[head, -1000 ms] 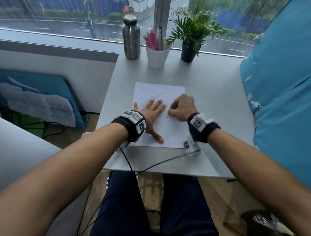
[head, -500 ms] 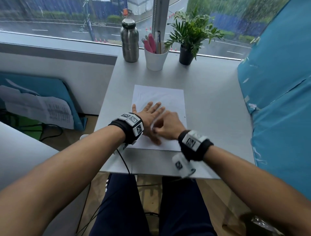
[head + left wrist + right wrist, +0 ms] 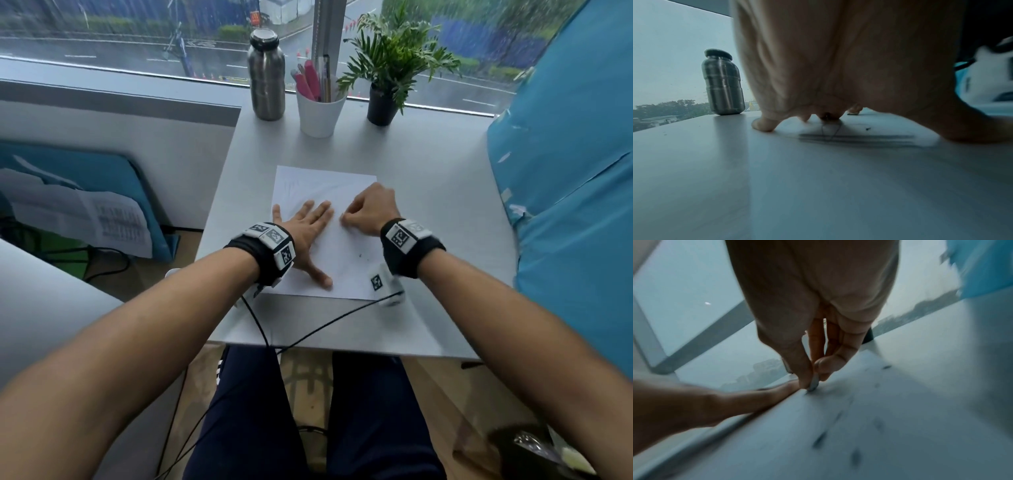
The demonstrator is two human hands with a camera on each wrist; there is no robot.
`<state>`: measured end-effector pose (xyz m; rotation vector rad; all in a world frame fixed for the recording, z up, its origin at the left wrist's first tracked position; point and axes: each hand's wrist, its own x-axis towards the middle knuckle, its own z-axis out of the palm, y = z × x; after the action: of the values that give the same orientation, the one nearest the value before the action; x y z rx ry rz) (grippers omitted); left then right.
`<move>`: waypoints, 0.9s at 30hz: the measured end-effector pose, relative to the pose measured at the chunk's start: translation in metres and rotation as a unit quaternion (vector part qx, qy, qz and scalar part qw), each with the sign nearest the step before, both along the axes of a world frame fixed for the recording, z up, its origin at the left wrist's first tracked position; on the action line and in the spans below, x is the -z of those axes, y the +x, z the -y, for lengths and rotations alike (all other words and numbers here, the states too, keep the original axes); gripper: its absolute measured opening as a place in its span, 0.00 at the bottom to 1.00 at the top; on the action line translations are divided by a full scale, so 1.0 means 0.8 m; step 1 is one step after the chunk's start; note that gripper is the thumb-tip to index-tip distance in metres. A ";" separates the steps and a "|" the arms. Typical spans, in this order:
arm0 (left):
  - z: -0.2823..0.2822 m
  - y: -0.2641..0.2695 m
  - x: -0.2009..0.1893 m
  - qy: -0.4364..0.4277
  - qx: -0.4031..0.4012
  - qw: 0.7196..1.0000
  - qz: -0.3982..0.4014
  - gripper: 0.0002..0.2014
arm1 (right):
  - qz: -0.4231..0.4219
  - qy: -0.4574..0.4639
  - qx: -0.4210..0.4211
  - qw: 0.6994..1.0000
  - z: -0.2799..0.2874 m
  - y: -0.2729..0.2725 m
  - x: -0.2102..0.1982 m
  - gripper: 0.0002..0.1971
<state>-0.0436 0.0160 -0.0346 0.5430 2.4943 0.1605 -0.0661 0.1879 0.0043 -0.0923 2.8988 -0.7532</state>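
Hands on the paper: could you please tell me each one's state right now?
Left hand: open, pressed flat on the paper.
Right hand: pinching a small grey piece, perhaps an eraser, against the paper.

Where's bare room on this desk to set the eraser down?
Bare patch: the desk right of the paper, up to the blue cover. Another: between the paper's far edge and the bottle, cup and plant pot. Crowded: the paper, under the left hand and right hand pinching the eraser, and the near edge with cables.

matt white paper sheet (image 3: 329,192); brushed metal bottle (image 3: 266,85); smooth matt table (image 3: 428,192).
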 end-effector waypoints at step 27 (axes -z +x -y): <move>-0.001 -0.005 0.004 -0.025 0.000 1.000 -0.018 0.79 | 0.043 -0.031 -0.108 0.993 0.028 0.053 0.016 0.05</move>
<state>-0.0473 0.0169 -0.0381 0.5282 2.5266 0.0881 -0.0235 0.1653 -0.0084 -0.3640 2.7271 -0.7857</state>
